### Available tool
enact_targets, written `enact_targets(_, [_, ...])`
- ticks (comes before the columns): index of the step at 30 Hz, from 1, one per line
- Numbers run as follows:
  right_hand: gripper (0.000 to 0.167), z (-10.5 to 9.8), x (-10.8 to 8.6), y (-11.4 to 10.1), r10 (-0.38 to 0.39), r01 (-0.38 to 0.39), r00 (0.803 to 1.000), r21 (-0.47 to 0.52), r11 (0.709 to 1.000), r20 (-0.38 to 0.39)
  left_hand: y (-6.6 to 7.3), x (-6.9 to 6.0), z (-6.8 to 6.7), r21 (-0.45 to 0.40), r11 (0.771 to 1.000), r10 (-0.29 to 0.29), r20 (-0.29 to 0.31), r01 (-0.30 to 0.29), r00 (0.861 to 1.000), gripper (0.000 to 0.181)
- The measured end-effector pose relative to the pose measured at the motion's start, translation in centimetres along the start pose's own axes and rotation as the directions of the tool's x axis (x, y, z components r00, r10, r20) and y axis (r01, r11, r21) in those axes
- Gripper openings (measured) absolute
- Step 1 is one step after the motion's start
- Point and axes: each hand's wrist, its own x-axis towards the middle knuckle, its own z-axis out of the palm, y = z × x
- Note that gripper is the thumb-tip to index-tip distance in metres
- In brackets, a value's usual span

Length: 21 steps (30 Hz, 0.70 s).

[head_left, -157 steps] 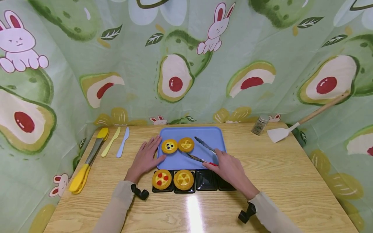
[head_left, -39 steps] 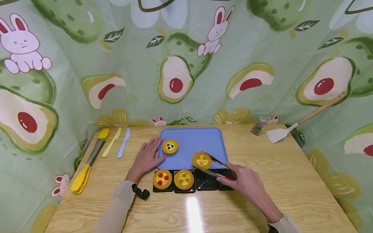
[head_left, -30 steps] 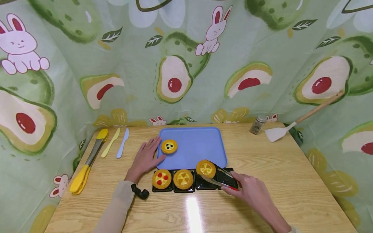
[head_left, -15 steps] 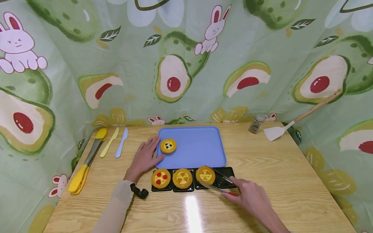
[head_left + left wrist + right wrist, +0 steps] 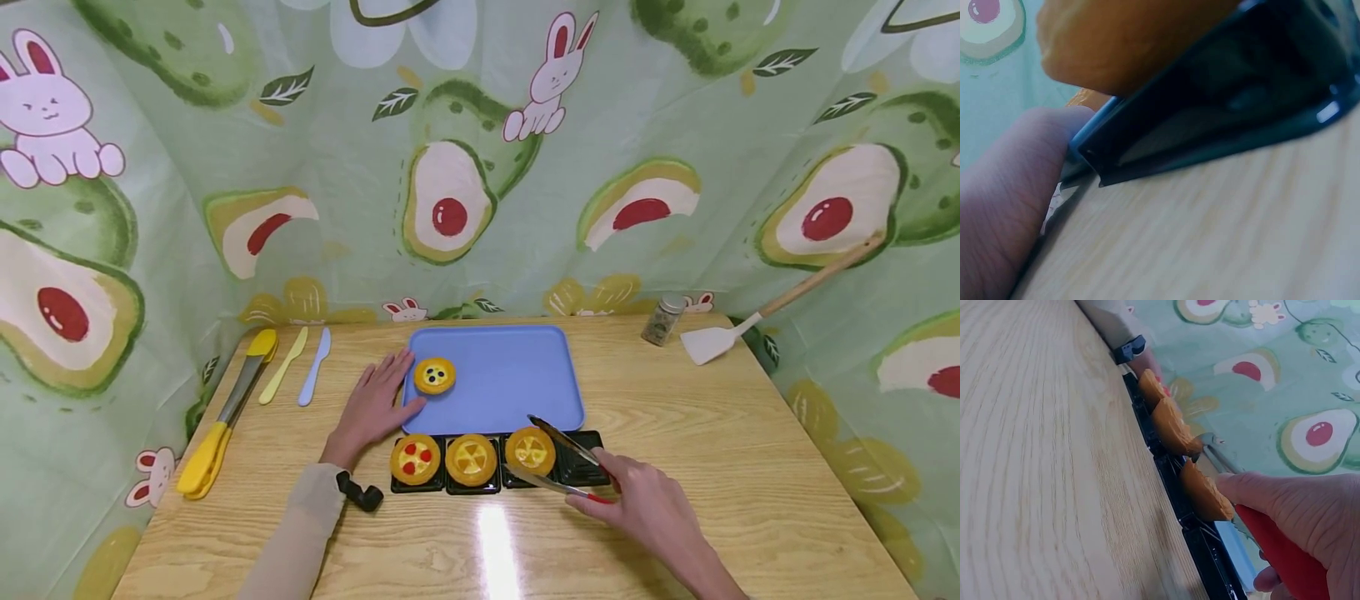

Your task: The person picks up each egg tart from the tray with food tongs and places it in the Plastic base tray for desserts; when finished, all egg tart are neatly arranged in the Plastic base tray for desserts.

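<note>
My right hand holds metal tongs with red grips. Their arms stand spread on either side of a fruit-wedge tart, which sits in the third small black box from the left. The upper tip is apart from the tart; whether the lower one touches it I cannot tell. To its left are another wedge-topped tart and a red-dotted tart, each in its own box. My left hand lies flat at the left rim of the blue tray, near a blueberry tart.
An empty black box ends the row at right. Yellow-grey tongs, a yellow knife and a blue knife lie at left. A spice jar and a white spatula are at back right.
The right hand has carried the wedge-topped tart with the tongs from the tray into the third box. The tongs have since spread and released it. The left hand has stayed put.
</note>
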Motion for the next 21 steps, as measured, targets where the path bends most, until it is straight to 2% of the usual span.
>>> enact_targets(7, [0.077,0.0,0.4,-0.5,-0.022,0.023,0.998,0.026,0.999,-0.058,0.1,-0.1,0.1,-0.006,1.0,0.008,-0.019,-0.008,1.0,0.093])
enact_targets(10, [0.07,0.1,0.9,-0.7,-0.049,0.053,0.995,0.043,0.998,-0.091,0.0,-0.1,0.1,-0.006,1.0,0.008,-0.025,-0.008,1.0,0.093])
enact_targets(16, [0.069,-0.1,2.3,-1.1,-0.088,0.099,0.985,0.069,0.993,-0.151,0.0,0.0,0.2,0.002,1.0,0.002,-0.016,-0.002,1.0,0.097])
enact_targets(19, [0.069,-0.1,3.2,-1.2,-0.11,0.122,0.98,0.065,0.99,-0.163,-0.1,0.1,0.3,0.011,1.0,-0.002,-0.01,0.002,1.0,0.098])
enact_targets(21, [0.061,-0.2,4.0,-1.3,-0.133,0.142,0.978,0.05,0.989,-0.161,-0.1,0.1,0.3,0.016,1.0,-0.003,-0.007,0.003,1.0,0.099])
